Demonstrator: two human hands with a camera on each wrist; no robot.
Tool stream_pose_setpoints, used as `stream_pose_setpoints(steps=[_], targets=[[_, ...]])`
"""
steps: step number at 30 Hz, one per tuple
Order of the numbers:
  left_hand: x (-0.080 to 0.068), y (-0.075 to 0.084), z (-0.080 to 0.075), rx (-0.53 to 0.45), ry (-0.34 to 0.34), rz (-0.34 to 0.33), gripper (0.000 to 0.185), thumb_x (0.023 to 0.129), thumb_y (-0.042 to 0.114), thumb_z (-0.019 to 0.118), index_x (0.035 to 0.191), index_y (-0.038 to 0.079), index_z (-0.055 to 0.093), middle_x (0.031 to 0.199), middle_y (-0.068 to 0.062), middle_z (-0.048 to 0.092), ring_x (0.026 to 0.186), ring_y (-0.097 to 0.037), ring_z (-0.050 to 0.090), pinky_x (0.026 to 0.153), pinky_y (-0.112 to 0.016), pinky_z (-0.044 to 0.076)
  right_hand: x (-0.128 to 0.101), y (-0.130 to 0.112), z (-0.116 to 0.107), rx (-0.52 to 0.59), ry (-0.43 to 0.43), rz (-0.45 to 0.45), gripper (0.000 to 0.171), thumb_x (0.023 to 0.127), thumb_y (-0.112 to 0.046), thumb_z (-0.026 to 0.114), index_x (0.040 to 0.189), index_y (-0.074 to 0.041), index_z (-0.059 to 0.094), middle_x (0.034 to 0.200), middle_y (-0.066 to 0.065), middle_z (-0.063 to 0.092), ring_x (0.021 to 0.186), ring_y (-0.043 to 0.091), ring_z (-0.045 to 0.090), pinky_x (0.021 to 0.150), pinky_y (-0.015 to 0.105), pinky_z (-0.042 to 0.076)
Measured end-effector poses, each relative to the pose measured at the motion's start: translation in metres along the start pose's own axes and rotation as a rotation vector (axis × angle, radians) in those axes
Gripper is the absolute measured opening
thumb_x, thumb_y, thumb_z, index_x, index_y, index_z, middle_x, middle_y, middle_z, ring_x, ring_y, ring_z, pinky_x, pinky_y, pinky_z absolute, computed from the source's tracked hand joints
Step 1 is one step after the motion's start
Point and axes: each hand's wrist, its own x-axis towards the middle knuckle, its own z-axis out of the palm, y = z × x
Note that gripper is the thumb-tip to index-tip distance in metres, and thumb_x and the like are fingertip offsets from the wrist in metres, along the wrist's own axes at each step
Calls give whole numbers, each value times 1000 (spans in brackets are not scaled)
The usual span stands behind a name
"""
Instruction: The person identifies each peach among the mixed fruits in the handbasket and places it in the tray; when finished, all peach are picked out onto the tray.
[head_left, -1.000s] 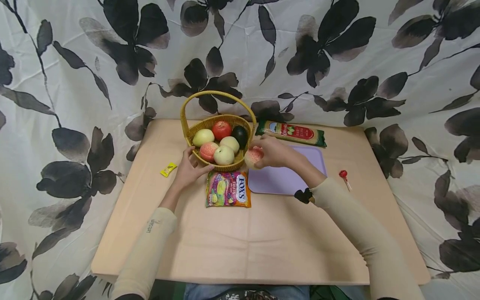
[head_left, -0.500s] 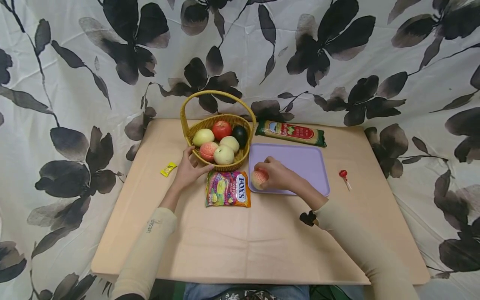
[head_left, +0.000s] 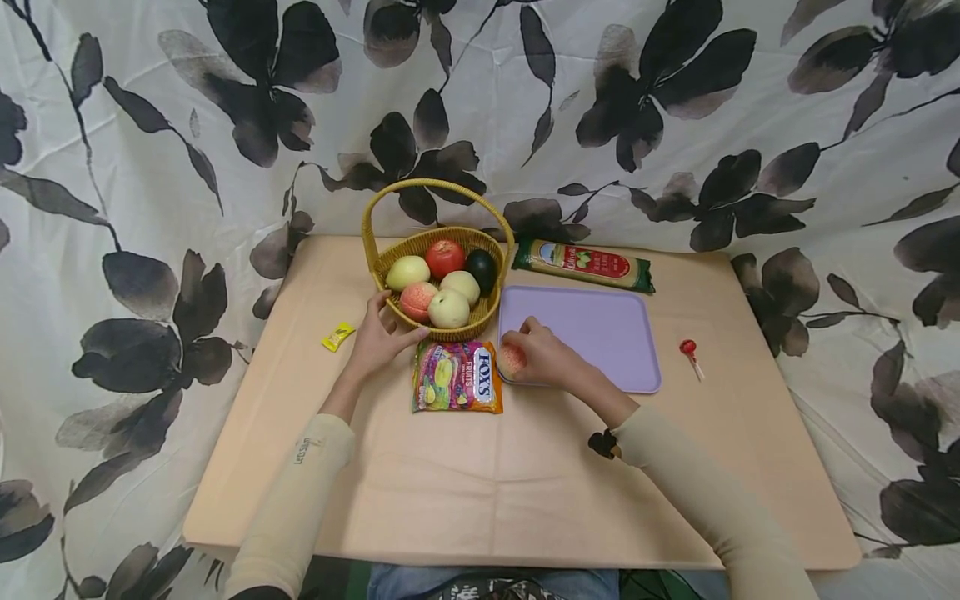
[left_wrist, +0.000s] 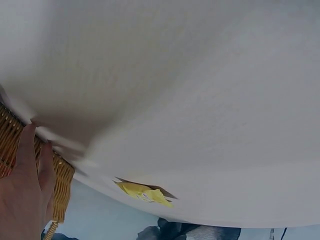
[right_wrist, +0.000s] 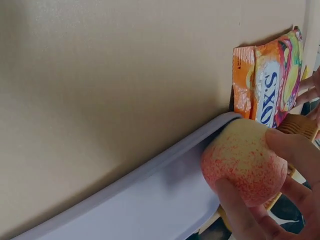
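My right hand (head_left: 546,357) grips a pink-and-cream peach (right_wrist: 245,162) at the near left corner of the lilac tray (head_left: 615,333). In the right wrist view the thumb and fingers wrap the peach's sides, close over the tray floor. My left hand (head_left: 377,337) rests against the near left side of the yellow wicker basket (head_left: 459,336), fingers spread along its wall (left_wrist: 62,187). In the basket lie a red fruit (head_left: 445,258), a second peach (head_left: 417,301), a dark oval fruit (head_left: 482,267) and several pale fruits (head_left: 449,308).
A FOX'S fruit candy bag (head_left: 456,379) lies before the basket, beside the tray's left edge. A green-and-gold pasta-like packet (head_left: 585,265) lies behind the tray. A small yellow wrapped candy (head_left: 338,337) is at left, a red lollipop (head_left: 691,357) at right.
My right hand has carried the peach from beside the basket's right side toward me, down to the tray's near left corner. The left hand stays at the basket.
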Motion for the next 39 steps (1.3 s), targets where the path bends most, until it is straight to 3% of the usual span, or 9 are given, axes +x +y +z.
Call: stream_pose_setpoints(steps=[4,12,22,30,39], targets=[[0,1,-1,0,0,2,118,83,46,88,165,12,10,174,-19,12,159,-41,22,128,-57,32,-1,-4,0,-20,-15,6,55,78,-17,89,128,-10,69,115,21,56,94,30,57,78,41,58],[-1,0,0,-7,3,5,118,83,44,88,165,12,11,173,-19,13,159,-40,21,128,-57,32,-4,-8,-1,-67,-50,98,63,79,-24,89,137,-19,64,125,16,57,104,33,60,72,48,61],[-2,0,-1,-5,-1,-5,119,82,45,88,166,13,10,174,-17,12,159,-41,22,128,-58,31,-4,-6,-2,-86,-62,127,64,78,-24,90,136,-17,64,129,18,57,109,38,60,77,55,61],[-2,1,-2,1,0,-3,119,83,46,88,166,12,10,174,-18,12,160,-40,20,128,-58,31,0,-2,3,-22,-48,73,55,80,-22,87,131,-15,67,128,19,57,107,34,60,82,48,61],[-2,1,-1,4,5,-6,118,82,47,88,166,14,12,173,-18,14,160,-39,22,127,-56,33,0,-2,3,10,-57,85,62,80,-22,88,136,-15,64,129,20,56,107,33,59,87,49,61]])
